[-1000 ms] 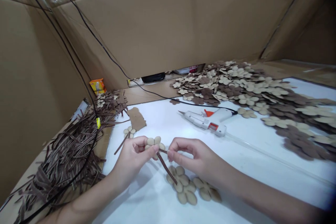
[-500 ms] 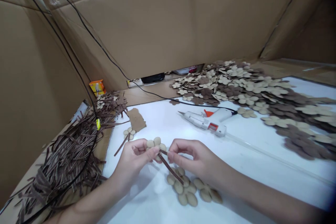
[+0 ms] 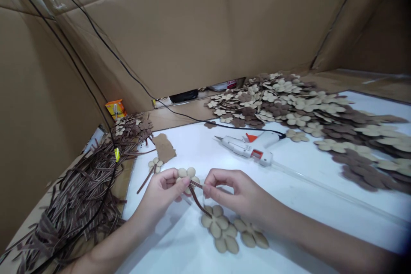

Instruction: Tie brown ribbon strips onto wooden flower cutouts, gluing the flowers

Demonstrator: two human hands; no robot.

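Note:
Between thumb and fingers, my left hand (image 3: 165,195) pinches a beige flower cutout (image 3: 187,174) together with brown stitched strips lying across it. My right hand (image 3: 229,188) is closed on the end of one brown strip (image 3: 196,184), just right of the flower. A second brown strip (image 3: 198,201) hangs down from the flower toward the beige flowers (image 3: 214,219) on the white board below. Another beige flower (image 3: 251,233) lies under my right wrist. To the left of my left hand rests a flower with brown strips on it (image 3: 156,165).
A white glue gun (image 3: 245,147) with a long clear stick lies on the white board (image 3: 199,141). Its black cable runs to the upper left. Beige and brown flowers are heaped (image 3: 289,102) at the right, brown strips (image 3: 80,188) at the left. Cardboard walls (image 3: 167,30) stand behind.
The view has shifted slightly. My left thumb has drawn back a little on the flower, and more of the strip toward my right hand shows. The hanging strip now bends.

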